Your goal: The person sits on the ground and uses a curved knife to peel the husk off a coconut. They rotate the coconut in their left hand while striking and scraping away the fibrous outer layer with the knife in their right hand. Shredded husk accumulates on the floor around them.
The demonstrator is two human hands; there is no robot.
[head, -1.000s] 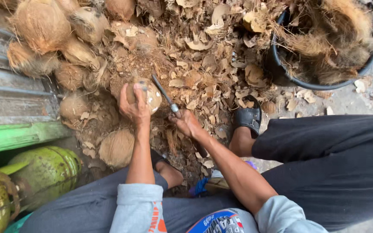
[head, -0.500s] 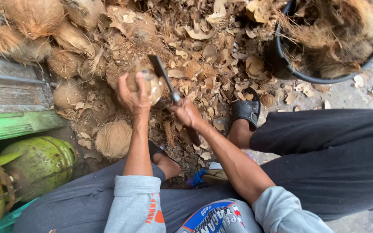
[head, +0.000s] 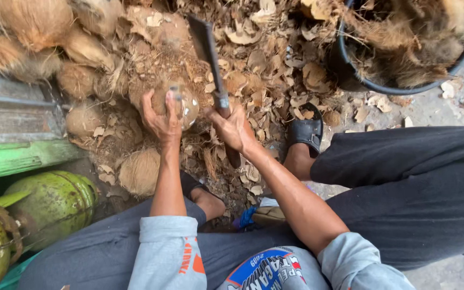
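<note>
Coconut held steady, cleaver raised beside it.

The left hand (head: pixel 159 119) wraps closed around a husked coconut (head: pixel 181 104) above the husk-strewn ground (head: pixel 275 70); the right hand (head: pixel 234 129), just right of it, grips the cleaver (head: pixel 208 51), its blade pointing up and away.

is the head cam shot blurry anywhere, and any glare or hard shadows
Head view: soft, even daylight, no hard shadows. The cleaver blade is slightly smeared by motion, while the right hand on its handle stays fairly sharp. The left hand holds a peeled coconut with a pale sheen, not true glare. The green coconuts at the lower left edge look a little stretched.
</note>
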